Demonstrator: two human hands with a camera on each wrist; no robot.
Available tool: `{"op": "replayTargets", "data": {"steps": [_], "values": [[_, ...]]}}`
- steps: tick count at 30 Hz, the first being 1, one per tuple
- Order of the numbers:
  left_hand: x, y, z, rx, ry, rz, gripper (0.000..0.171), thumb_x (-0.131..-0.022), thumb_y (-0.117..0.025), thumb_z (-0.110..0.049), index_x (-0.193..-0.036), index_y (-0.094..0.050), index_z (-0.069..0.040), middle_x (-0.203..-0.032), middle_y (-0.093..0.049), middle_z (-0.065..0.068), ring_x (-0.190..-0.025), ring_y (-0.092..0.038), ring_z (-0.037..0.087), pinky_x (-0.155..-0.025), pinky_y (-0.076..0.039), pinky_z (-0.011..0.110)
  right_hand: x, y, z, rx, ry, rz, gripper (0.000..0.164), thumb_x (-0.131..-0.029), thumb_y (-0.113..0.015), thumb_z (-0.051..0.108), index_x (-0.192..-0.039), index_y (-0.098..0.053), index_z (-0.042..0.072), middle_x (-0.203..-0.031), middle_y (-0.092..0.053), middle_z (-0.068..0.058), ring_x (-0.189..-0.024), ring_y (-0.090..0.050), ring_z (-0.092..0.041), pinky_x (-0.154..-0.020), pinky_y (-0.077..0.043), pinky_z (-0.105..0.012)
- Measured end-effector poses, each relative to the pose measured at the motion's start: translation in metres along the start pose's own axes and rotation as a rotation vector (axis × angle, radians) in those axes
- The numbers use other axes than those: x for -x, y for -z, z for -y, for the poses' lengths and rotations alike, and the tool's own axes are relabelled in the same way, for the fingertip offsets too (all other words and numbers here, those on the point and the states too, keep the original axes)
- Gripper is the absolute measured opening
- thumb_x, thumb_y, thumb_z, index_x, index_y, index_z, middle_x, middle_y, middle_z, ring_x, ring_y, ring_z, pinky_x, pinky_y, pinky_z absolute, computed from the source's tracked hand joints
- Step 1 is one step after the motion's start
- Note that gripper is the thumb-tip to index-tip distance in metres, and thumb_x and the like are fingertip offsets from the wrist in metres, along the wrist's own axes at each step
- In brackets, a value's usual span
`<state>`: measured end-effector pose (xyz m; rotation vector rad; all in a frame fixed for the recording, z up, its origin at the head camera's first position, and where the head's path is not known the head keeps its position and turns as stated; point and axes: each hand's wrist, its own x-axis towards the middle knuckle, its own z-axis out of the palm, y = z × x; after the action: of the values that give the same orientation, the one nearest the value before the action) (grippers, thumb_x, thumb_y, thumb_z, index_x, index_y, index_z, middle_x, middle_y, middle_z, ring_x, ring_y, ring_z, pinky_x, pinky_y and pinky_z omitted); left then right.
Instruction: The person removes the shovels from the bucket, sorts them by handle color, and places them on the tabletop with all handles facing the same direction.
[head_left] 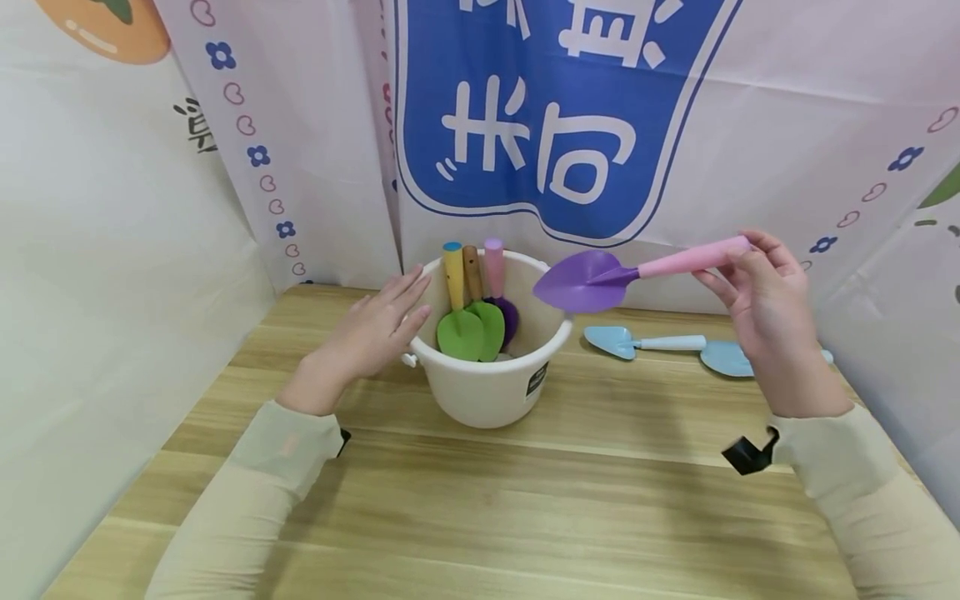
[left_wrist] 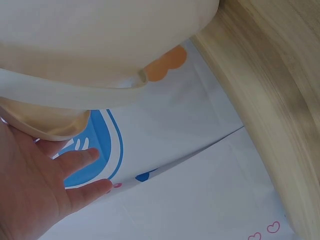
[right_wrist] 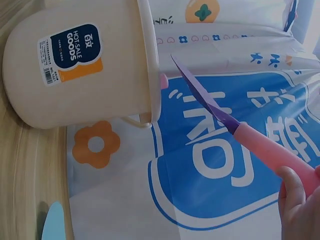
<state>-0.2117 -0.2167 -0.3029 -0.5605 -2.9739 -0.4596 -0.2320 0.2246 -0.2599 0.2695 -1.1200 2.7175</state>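
Note:
My right hand (head_left: 768, 287) pinches the pink handle end of a garden trowel (head_left: 588, 282) with a purple blade. The blade points left, over the right rim of a white bucket (head_left: 487, 392). In the right wrist view the purple blade (right_wrist: 205, 97) shows nearly edge-on beyond the bucket's rim. Inside the bucket, handles up, stand two green-bladed trowels (head_left: 459, 333), one yellow-handled and one brown-handled, and a purple trowel (head_left: 495, 262) with a pink handle. My left hand (head_left: 375, 325) rests at the bucket's left rim, its fingers extended; the left wrist view shows them spread.
Right of the bucket, a light blue trowel (head_left: 615, 342) lies on the wooden table (head_left: 480, 508). A second light blue trowel (head_left: 723, 358) lies farther right, partly behind my right wrist. A printed cloth (head_left: 322, 125) hangs close behind the table.

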Motion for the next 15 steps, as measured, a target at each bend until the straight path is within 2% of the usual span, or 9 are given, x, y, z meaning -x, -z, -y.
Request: {"op": "replayTargets", "data": {"steps": [10,15], "values": [[-0.001,0.0,0.0,-0.005,0.001,0.012,0.064,-0.111,-0.022,-0.048,-0.165,-0.018,-0.013,-0.172,-0.006,0.006,-0.156,-0.007,0.036,-0.12,-0.014,0.067,0.005,0.03,0.014,0.028,-0.012,-0.08,0.011,-0.1,-0.059,-0.007,-0.109,-0.059,-0.001,-0.106,-0.052,-0.01,-0.083,-0.063,-0.023,-0.078,-0.062,-0.036],[-0.003,0.001,0.001,-0.008,-0.005,0.001,0.064,-0.112,-0.023,-0.047,-0.165,-0.018,-0.012,-0.172,-0.008,0.008,-0.156,-0.009,0.036,-0.119,-0.015,0.067,0.009,0.048,0.018,-0.001,-0.045,-0.09,0.011,-0.102,-0.053,-0.008,-0.11,-0.053,-0.001,-0.106,-0.051,-0.01,-0.084,-0.06,-0.024,-0.08,-0.062,-0.034]]}}
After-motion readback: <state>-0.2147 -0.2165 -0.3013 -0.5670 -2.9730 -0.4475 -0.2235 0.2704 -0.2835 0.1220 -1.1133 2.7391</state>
